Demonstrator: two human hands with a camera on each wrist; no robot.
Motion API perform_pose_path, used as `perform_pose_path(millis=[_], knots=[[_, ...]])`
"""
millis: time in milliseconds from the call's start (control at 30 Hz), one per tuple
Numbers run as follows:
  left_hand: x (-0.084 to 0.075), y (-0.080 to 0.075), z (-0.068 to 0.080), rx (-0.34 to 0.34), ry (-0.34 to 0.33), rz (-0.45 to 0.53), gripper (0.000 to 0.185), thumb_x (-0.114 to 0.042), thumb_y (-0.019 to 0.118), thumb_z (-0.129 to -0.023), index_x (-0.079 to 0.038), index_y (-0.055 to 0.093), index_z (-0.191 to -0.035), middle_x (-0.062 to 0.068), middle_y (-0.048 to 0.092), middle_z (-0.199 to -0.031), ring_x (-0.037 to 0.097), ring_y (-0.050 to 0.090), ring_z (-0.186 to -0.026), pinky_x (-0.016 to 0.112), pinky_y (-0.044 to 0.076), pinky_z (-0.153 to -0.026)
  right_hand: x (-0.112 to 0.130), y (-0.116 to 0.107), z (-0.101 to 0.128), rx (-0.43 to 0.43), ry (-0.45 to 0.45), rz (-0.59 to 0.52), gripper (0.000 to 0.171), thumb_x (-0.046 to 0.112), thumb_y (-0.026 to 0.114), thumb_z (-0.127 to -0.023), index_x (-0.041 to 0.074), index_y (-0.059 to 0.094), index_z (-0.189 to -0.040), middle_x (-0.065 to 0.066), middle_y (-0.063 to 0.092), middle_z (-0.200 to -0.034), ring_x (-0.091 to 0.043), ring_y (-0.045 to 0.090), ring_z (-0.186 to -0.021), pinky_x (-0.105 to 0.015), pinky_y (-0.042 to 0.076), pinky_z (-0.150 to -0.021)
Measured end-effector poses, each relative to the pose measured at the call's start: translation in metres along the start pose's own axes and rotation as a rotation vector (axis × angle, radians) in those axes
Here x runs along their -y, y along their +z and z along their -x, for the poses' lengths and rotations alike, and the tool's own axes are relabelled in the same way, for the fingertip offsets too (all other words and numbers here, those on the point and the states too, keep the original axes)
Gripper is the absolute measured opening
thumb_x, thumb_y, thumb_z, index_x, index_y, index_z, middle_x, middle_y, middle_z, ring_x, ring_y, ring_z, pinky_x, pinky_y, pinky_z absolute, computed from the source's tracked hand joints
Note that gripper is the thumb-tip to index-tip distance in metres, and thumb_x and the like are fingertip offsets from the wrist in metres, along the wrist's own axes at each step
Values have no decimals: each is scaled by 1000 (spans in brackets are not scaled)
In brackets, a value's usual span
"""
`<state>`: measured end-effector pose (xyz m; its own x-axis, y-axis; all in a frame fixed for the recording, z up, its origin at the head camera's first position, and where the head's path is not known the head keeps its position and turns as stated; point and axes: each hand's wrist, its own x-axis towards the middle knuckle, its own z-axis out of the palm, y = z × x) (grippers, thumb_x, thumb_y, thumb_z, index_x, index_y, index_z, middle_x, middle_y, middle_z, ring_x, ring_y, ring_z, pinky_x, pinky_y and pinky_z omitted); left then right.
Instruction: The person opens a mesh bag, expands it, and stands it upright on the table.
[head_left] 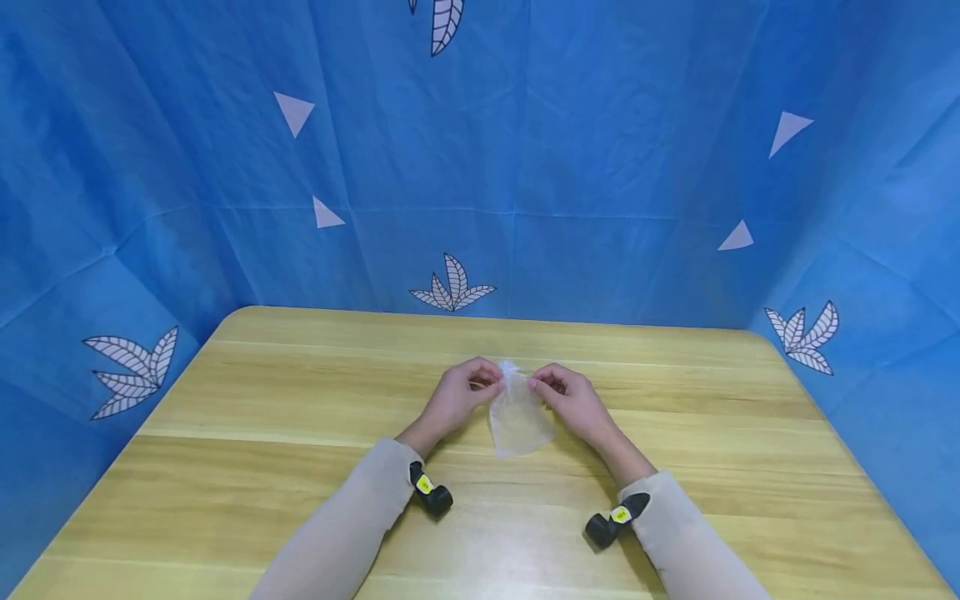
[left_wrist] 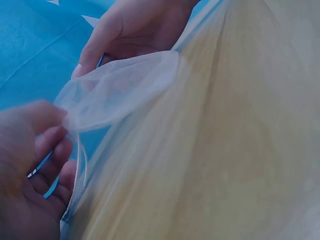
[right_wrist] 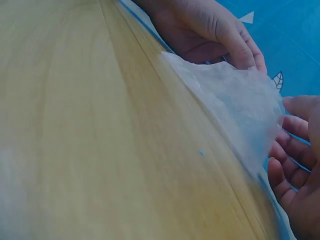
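Observation:
A small white sheer drawstring pouch [head_left: 519, 421] hangs between both hands over the middle of the table. At its gathered top, my left hand [head_left: 456, 396] pinches the left side between thumb and index finger. My right hand [head_left: 576, 403] pinches the upper right edge in the same way. From the left wrist, the pouch [left_wrist: 120, 92] looks see-through, and a thin drawstring [left_wrist: 79, 165] dangles beside the left hand's [left_wrist: 27, 160] loosely curled lower fingers. The right wrist view has the pouch [right_wrist: 235, 105] spread toward the right hand [right_wrist: 300, 160].
The wooden table [head_left: 262, 483] has rounded far corners. Behind it and at both sides hangs a blue curtain [head_left: 585, 150] printed with leaves and white triangles. Each sleeved wrist carries a small black camera, the left one [head_left: 435, 498] and the right one [head_left: 602, 529].

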<state>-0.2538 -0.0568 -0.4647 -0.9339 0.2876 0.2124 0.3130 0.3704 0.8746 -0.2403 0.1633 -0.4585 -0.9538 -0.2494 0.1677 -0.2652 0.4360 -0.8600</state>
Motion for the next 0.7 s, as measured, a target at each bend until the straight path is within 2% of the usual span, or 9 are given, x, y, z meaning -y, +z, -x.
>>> perform_pose_path(millis=[200,433,700], knots=[[0,2,2,32,23,-2,9,-13,70,-92,-10,67,-100,-3,68,-89,12,62,-83,31,52,-79,1,1,1,-4,37,3,28,33,59,-99,8,69,-110,-4,64,-86,-19,57,-73,-31,50,-64],[2,2,2,43,45,14,8,-11,69,-92,-9,67,-100,-2,67,-91,13,61,-82,29,52,-76,4,5,1,29,46,-32,28,31,59,-99,8,71,-109,-4,62,-79,-20,55,-71,-32,47,-63],[4,2,1,72,-47,123,14,-18,62,-98,-8,65,-106,2,64,-86,15,56,-72,26,48,-64,1,7,0,11,100,-148,27,25,61,-98,2,71,-107,-6,67,-93,-18,56,-79,-31,48,-68]])
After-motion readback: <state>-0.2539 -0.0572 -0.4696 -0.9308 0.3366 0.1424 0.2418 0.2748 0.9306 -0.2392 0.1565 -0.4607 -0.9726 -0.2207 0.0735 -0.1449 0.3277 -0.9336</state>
